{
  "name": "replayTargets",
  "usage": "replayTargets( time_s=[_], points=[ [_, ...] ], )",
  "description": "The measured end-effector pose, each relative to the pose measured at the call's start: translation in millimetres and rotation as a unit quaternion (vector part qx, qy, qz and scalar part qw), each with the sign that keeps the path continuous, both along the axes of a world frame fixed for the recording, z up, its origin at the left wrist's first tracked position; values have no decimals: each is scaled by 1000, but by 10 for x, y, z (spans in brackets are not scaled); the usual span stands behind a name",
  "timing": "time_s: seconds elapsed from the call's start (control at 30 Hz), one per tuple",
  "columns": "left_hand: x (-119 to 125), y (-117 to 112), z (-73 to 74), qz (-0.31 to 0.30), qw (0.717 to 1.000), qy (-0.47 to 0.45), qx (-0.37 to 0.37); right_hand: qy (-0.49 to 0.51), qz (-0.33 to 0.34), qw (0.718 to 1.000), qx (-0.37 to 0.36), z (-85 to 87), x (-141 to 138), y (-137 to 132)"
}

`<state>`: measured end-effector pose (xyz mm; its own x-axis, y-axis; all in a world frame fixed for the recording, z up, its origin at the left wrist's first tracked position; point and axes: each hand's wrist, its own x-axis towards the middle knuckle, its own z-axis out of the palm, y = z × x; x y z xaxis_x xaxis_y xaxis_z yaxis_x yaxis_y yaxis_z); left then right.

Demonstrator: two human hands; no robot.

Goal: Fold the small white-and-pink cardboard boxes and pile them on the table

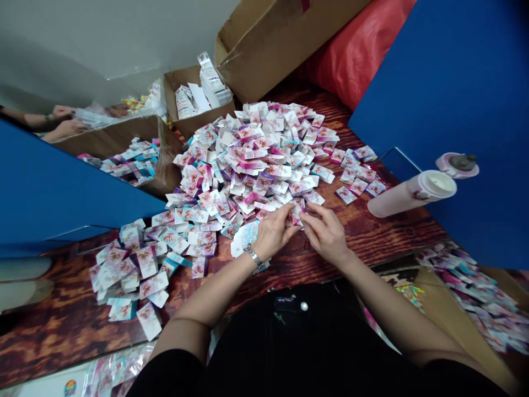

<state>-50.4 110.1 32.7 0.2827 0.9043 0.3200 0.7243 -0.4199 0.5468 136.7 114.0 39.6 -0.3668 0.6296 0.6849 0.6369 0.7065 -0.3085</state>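
Note:
Between my two hands, at the near edge of a big heap, is a small printed carton (pixel 293 215) in pink and white. My left hand (pixel 273 229), with a metal watch band at the wrist, grips it from the left with thumb and fingers. From the other side, the fingertips of my right hand (pixel 326 231) pinch its right end. Part of the carton is hidden by my fingers. A flat light-blue printed piece (pixel 244 237) lies under my left wrist. Beyond my hands spreads the heap of small cartons (pixel 256 160), many with flaps standing up.
Closed cartons (pixel 357 176) lie to the right beside a pink bottle (pixel 409 194) with its lid off. A cardboard box (pixel 198 113) holds flat white pieces. Another person's hands (pixel 66 127) work behind a carton-filled box (pixel 165 154). Blue panels (pixel 454 99) flank the wooden table (pixel 231 281).

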Motion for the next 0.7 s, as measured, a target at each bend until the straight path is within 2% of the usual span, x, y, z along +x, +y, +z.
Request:
replayTargets(
  time_s=[0.1, 0.2, 0.3, 0.4, 0.53, 0.7],
  points=[
    [-1, 1, 6, -6, 1000, 1, 6, -90, -53, 991, 81, -4, 31, -6],
    [-12, -1, 6, -3, 1000, 13, 4, -120, -66, 987, 83, 26, 31, -2],
    [-14, -10, 8, -11, 999, 37, 0, -57, -12, 998, -12, 41, -6, -2],
    [-9, -17, 19, -21, 998, 63, -5, 39, 56, 986, -151, 28, -31, -8],
    [-5, -18, 59, -20, 995, 97, -18, 154, 70, 946, -276, 8, -44, -5],
    [16, -37, 110, -23, 990, 136, -21, 333, 29, 853, -402, -24, -147, 64]
  ],
)
